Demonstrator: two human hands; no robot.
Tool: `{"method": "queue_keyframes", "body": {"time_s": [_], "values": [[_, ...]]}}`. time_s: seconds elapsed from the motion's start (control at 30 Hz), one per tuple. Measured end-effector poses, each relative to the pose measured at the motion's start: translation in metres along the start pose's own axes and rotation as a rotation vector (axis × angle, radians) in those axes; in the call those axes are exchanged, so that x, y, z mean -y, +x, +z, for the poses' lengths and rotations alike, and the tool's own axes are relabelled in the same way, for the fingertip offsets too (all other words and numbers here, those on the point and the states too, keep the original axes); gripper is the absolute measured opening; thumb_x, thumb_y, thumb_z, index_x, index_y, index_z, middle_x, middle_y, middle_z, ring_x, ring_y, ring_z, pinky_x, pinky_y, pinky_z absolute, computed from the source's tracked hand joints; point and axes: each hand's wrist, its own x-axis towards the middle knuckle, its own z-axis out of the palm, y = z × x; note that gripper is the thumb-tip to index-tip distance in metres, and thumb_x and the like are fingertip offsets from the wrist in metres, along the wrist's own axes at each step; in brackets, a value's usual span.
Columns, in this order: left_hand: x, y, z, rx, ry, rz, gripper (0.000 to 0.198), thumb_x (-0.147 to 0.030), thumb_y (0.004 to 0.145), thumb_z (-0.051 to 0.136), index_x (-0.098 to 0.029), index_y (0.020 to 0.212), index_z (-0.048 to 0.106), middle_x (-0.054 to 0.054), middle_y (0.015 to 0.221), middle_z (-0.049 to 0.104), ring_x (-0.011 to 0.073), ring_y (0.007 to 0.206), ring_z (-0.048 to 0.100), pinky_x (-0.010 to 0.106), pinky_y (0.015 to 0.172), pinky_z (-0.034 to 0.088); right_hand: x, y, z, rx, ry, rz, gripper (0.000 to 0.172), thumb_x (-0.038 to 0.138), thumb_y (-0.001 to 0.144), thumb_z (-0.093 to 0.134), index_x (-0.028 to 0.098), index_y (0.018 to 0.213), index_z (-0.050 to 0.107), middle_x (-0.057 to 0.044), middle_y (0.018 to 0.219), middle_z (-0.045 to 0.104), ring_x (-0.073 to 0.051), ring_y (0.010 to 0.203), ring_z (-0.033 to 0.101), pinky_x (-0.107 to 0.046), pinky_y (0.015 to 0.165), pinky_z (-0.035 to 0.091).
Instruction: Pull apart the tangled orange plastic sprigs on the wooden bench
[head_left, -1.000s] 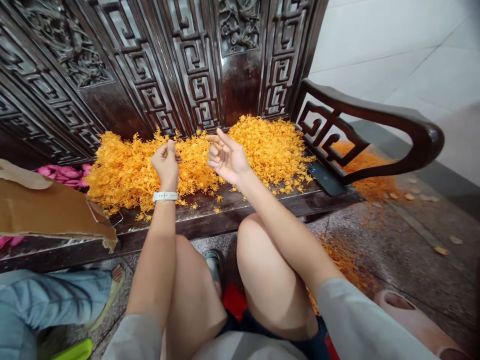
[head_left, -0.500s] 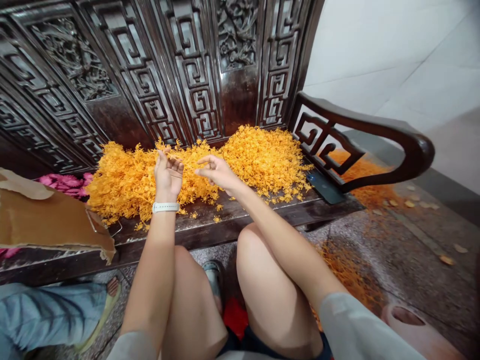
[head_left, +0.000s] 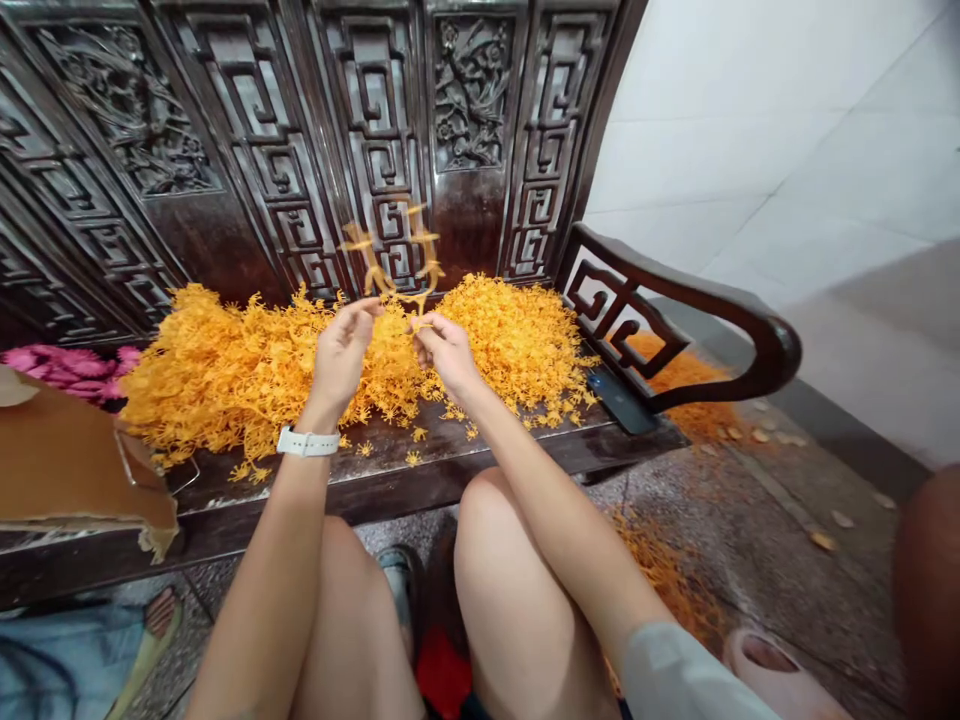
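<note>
A big heap of orange plastic flower pieces [head_left: 247,365] covers the seat of a dark carved wooden bench [head_left: 420,470]. My left hand [head_left: 341,350], with a white watch on its wrist, and my right hand [head_left: 444,350] are raised together just above the heap. Both pinch the base of one orange sprig [head_left: 394,262] that stands up between them, blurred against the bench back. The fingers of both hands are closed on it.
A dark phone [head_left: 615,398] lies on the seat by the curved armrest [head_left: 675,300]. Pink flower pieces [head_left: 71,365] and a torn cardboard box [head_left: 67,470] sit at the left. More orange pieces litter the floor [head_left: 675,570]. Another person's leg in blue [head_left: 67,660] is at the lower left.
My hands came together from being apart and open. They now hold an orange sprig lifted above the heap. The view has shifted a little to the right.
</note>
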Motion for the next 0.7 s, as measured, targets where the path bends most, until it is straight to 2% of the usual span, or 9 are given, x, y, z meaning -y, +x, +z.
{"method": "queue_keyframes", "body": {"time_s": [0.07,0.13,0.2,0.27,0.4,0.47,0.57,0.63,0.7], "values": [[0.004,-0.005,0.003,0.164,0.205,0.000,0.044,-0.059,0.095,0.071,-0.023,0.120,0.078,0.012,0.121,0.080,0.0261,0.113,0.073,0.042,0.099,0.057,0.003,-0.001,-0.003,-0.046,0.095,-0.006,0.014,0.035,0.092,0.067,0.022,0.086,0.064,0.004,0.068,0.053,-0.009,0.053,0.044,-0.026,0.052,0.031],[0.011,-0.008,0.007,0.275,0.409,0.032,0.045,-0.057,0.091,0.078,-0.022,0.119,0.078,0.013,0.123,0.080,0.0299,0.114,0.073,0.048,0.105,0.055,0.005,0.000,-0.005,-0.081,0.199,-0.029,0.016,0.036,0.092,0.069,0.022,0.087,0.064,0.005,0.067,0.051,-0.008,0.053,0.042,-0.026,0.052,0.030],[0.019,-0.009,0.008,0.312,0.588,0.077,0.040,-0.052,0.091,0.078,-0.022,0.118,0.078,0.013,0.123,0.080,0.0322,0.115,0.072,0.051,0.108,0.052,0.007,0.002,-0.008,-0.129,0.303,-0.035,0.017,0.038,0.092,0.070,0.022,0.089,0.064,0.005,0.067,0.049,-0.008,0.054,0.040,-0.026,0.052,0.030],[0.029,-0.007,0.005,0.326,0.670,0.085,0.036,-0.050,0.095,0.073,-0.022,0.117,0.078,0.013,0.121,0.080,0.0322,0.113,0.072,0.050,0.105,0.051,0.009,0.005,-0.012,-0.193,0.397,-0.020,0.016,0.037,0.093,0.069,0.023,0.091,0.061,0.006,0.067,0.047,-0.008,0.053,0.038,-0.026,0.053,0.031],[0.049,0.000,-0.016,0.343,0.728,0.057,0.041,-0.052,0.093,0.076,-0.021,0.119,0.078,0.013,0.109,0.079,0.0302,0.101,0.071,0.044,0.094,0.051,0.013,0.011,-0.022,-0.312,0.532,0.030,0.025,0.045,0.098,0.063,0.024,0.088,0.054,0.007,0.064,0.042,-0.009,0.052,0.034,-0.026,0.053,0.031],[0.059,0.002,-0.030,0.340,0.818,0.053,0.031,-0.045,0.092,0.078,-0.021,0.112,0.080,0.011,0.095,0.077,0.0285,0.090,0.068,0.040,0.085,0.047,0.015,0.014,-0.030,-0.340,0.568,0.017,0.031,0.051,0.101,0.058,0.025,0.086,0.050,0.007,0.062,0.039,-0.010,0.051,0.033,-0.026,0.053,0.030],[0.077,-0.002,-0.052,0.250,0.903,0.011,0.009,-0.030,0.087,0.081,-0.021,0.085,0.080,0.006,0.072,0.065,0.0239,0.076,0.057,0.036,0.079,0.038,0.016,0.014,-0.043,-0.313,0.577,-0.069,0.035,0.054,0.102,0.053,0.025,0.084,0.046,0.006,0.062,0.038,-0.011,0.052,0.034,-0.026,0.054,0.031],[0.086,-0.005,-0.063,0.176,0.891,-0.043,0.011,-0.025,0.079,0.088,-0.019,0.076,0.079,0.002,0.061,0.055,0.0209,0.071,0.049,0.035,0.079,0.034,0.016,0.012,-0.049,-0.275,0.587,-0.086,0.035,0.054,0.103,0.052,0.025,0.084,0.046,0.005,0.063,0.039,-0.011,0.054,0.035,-0.026,0.055,0.032],[0.087,-0.007,-0.066,0.119,0.898,-0.074,0.013,-0.025,0.076,0.090,-0.018,0.075,0.079,0.001,0.059,0.050,0.0201,0.071,0.046,0.036,0.082,0.033,0.016,0.008,-0.049,-0.232,0.633,-0.061,0.032,0.052,0.104,0.050,0.025,0.085,0.047,0.004,0.064,0.039,-0.012,0.055,0.035,-0.026,0.055,0.032]]}}
